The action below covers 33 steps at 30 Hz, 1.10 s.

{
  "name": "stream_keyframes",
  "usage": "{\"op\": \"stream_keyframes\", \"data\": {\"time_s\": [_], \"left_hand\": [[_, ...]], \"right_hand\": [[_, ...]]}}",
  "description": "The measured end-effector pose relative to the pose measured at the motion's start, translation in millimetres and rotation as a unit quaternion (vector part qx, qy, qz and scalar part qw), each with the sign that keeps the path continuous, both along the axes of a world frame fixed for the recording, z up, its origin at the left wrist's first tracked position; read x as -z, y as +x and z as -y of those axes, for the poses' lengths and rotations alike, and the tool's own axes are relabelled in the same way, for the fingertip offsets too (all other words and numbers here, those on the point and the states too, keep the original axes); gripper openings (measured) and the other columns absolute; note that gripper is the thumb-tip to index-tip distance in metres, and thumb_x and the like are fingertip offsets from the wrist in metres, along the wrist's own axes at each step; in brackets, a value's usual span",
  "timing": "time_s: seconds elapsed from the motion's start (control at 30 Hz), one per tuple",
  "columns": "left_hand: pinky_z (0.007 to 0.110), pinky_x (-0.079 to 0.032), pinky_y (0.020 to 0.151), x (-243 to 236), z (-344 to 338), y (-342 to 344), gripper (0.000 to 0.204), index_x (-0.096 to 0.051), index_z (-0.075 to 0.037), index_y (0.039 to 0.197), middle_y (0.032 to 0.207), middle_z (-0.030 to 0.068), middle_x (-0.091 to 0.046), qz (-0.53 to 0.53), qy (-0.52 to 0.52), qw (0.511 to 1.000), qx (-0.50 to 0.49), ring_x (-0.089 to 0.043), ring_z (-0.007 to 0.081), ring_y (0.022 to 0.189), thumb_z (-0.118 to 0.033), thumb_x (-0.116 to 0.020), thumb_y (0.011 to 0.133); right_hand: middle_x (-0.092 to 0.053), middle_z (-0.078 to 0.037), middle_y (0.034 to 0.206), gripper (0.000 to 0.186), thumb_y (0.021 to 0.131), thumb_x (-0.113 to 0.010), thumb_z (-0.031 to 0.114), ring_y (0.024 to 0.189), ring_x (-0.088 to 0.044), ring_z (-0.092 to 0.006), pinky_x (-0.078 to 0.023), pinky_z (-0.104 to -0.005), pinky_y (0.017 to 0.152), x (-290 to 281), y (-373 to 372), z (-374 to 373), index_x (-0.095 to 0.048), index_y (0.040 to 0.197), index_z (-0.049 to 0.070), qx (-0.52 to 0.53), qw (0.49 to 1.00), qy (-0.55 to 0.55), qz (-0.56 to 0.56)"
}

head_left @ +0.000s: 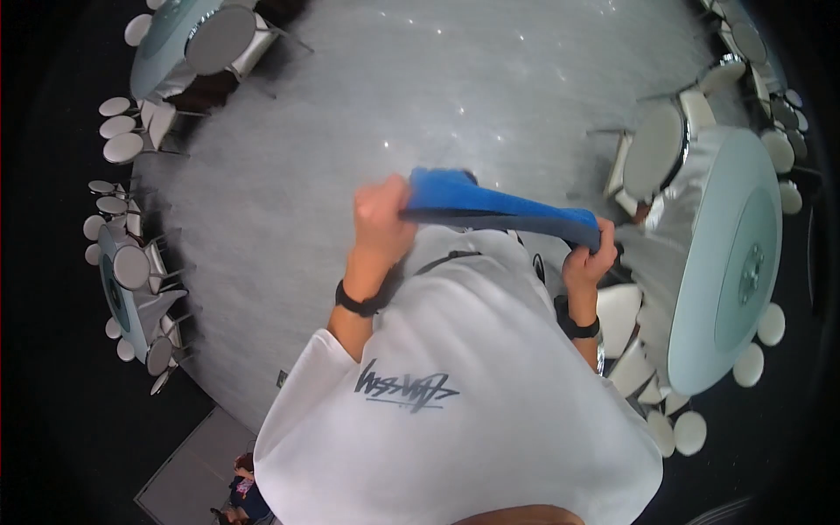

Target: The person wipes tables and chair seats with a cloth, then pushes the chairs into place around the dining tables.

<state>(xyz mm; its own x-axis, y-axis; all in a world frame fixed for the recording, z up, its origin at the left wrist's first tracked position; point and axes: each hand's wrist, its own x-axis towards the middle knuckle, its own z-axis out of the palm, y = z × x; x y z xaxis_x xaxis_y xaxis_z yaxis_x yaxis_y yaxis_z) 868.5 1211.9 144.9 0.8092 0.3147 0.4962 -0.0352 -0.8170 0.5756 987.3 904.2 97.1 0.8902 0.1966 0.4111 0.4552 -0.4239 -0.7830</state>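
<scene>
A blue cloth hangs between my two hands in front of my waist, stretched sideways, its lower side darker in shadow. My left hand is closed around its left end, a little higher than the other hand. At the right end, my right hand grips the cloth's edge between thumb and fingers. Each wrist wears a black band. Behind the cloth, part of my white shirt shows.
A round table with a glass turntable and white chairs stands close on my right. More round tables with chairs line the left side. Grey floor lies ahead. Another person is at the lower left.
</scene>
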Motion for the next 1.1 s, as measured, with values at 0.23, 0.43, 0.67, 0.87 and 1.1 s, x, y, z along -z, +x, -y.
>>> {"op": "stream_keyframes", "data": {"time_s": [0.23, 0.43, 0.67, 0.87, 1.1], "left_hand": [[0.027, -0.037, 0.059, -18, -97, 122, 0.019, -0.043, -0.004, 0.076, 0.068, 0.0082, -0.042, 0.095, -0.033, 0.981, -0.164, -0.040, 0.0206, 0.061, 0.010, -0.055, 0.075], [0.027, -0.030, 0.059, -3, -196, 232, 0.020, -0.040, -0.003, 0.077, 0.072, 0.0030, -0.040, 0.063, -0.115, 0.987, -0.092, -0.036, 0.0160, 0.063, -0.001, -0.059, 0.070], [0.028, -0.030, 0.060, 1, -309, 424, 0.019, -0.044, -0.001, 0.080, 0.074, 0.0065, -0.036, -0.004, -0.273, 0.959, 0.074, -0.034, 0.0181, 0.065, -0.002, -0.053, 0.064], [0.035, -0.043, 0.060, -48, -356, 622, 0.029, -0.044, -0.003, 0.081, 0.087, 0.0161, -0.054, 0.013, 0.012, 0.985, 0.174, -0.054, 0.0313, 0.071, 0.013, -0.061, 0.065], [0.034, -0.048, 0.063, -19, -387, 806, 0.032, -0.041, -0.003, 0.085, 0.119, 0.0197, -0.070, 0.026, -0.081, 0.965, 0.246, -0.060, 0.0324, 0.077, 0.020, -0.056, 0.067]], "right_hand": [[-0.067, -0.015, 0.082, 0.019, 0.086, -0.058, -0.001, 0.066, -0.064, -0.0278, -0.051, -0.0322, 0.064, -50, 185, -147, -0.064, 0.103, -0.003, -0.129, 0.973, 0.041, 0.187], [-0.056, -0.009, 0.076, 0.022, 0.082, -0.065, -0.007, 0.065, -0.055, -0.0188, -0.045, -0.0276, 0.062, -37, 320, -236, -0.052, 0.097, 0.002, -0.137, 0.986, 0.077, 0.057], [-0.049, -0.005, 0.085, 0.034, 0.079, -0.059, -0.018, 0.076, -0.046, -0.0145, -0.040, -0.0252, 0.071, -33, 474, -291, -0.036, 0.080, 0.007, -0.183, 0.939, 0.064, -0.285], [-0.062, -0.017, 0.129, 0.045, 0.078, -0.043, -0.017, 0.105, -0.060, -0.0214, -0.048, -0.0328, 0.101, -68, 575, -341, -0.059, 0.116, 0.001, 0.017, 0.997, 0.059, -0.047], [-0.069, -0.017, 0.119, 0.065, 0.069, -0.029, -0.014, 0.115, -0.065, -0.0266, -0.045, -0.0372, 0.110, -25, 710, -389, -0.065, 0.122, -0.005, 0.087, 0.987, 0.087, -0.105]]}}
